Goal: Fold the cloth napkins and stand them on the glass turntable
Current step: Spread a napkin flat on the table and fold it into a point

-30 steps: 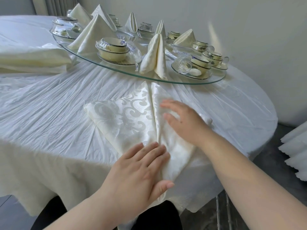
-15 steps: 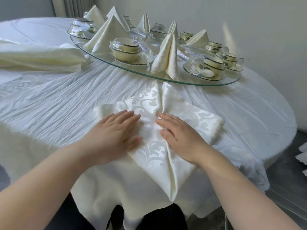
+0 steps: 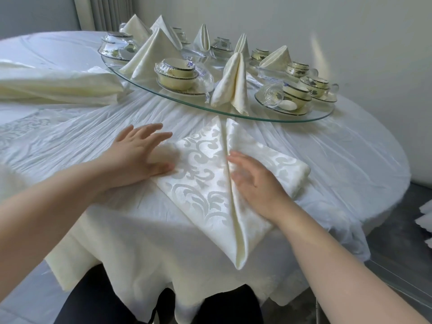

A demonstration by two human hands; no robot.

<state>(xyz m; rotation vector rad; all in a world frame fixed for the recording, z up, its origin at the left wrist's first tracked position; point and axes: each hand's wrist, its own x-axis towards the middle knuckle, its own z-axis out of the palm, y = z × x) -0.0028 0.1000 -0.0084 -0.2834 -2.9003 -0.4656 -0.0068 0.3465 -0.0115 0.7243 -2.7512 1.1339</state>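
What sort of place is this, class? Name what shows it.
Probably a restaurant banquet room: a round clothed table carries a glass turntable with wrapped dish sets and standing folded napkins.

Place: we take this for a restaurant or banquet dining room.
Table: we see a large round table under a white cloth that hangs well over its edge.
Centre: a glass turntable sits on it, as banquet tables carry.
Crockery: we find matching bowl sets sealed in clear film, and cups on saucers, spaced round the glass.
Linen: folded napkins stand between the sets, and we see a stack of cream cloths lying on the table to the left.
Wall: a plain, pale wall rises behind.
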